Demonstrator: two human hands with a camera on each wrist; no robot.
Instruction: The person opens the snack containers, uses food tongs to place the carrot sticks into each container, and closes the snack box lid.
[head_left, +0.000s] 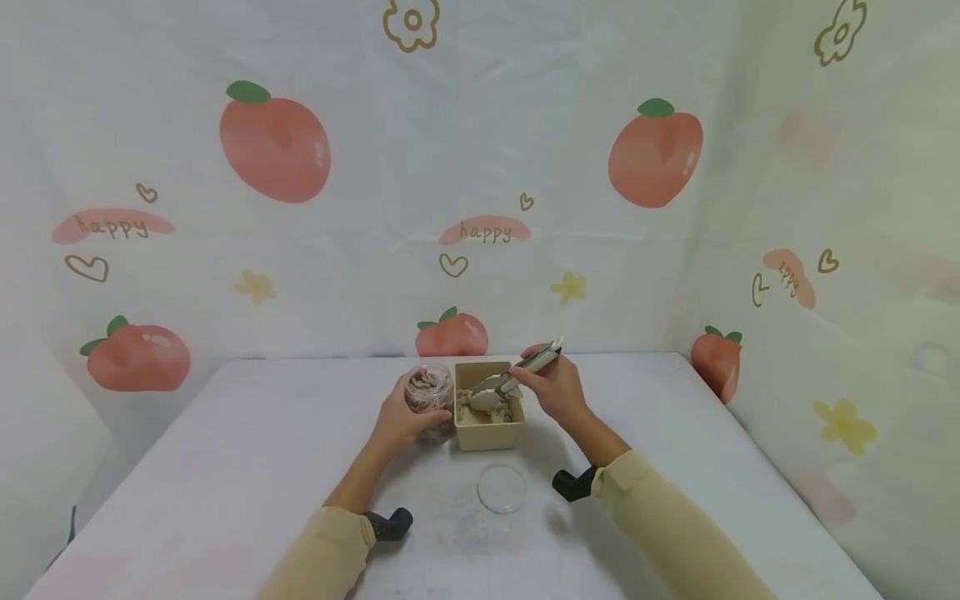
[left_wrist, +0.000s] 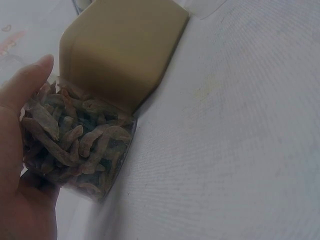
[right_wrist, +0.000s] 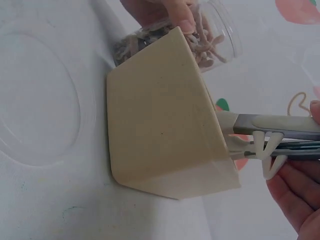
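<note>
A clear jar (head_left: 429, 390) full of brownish dried strips (left_wrist: 75, 135) stands on the table, and my left hand (head_left: 400, 417) grips it round the side. Close to its right is a beige rectangular bin (head_left: 487, 437) with more of the strips (head_left: 501, 411) inside. My right hand (head_left: 557, 387) holds a pair of grey-and-white tongs (head_left: 536, 360) by the handles above the bin's right edge. Their pale heads (head_left: 486, 398) reach down into the bin among the strips. In the right wrist view the bin wall hides the tong tips, so whether they pinch any strips I cannot tell.
A round clear lid (head_left: 502, 488) lies flat on the white table (head_left: 285, 467) in front of the bin. Behind the table hangs a white curtain (head_left: 360, 275) printed with fruit, and a similar one stands along the right side.
</note>
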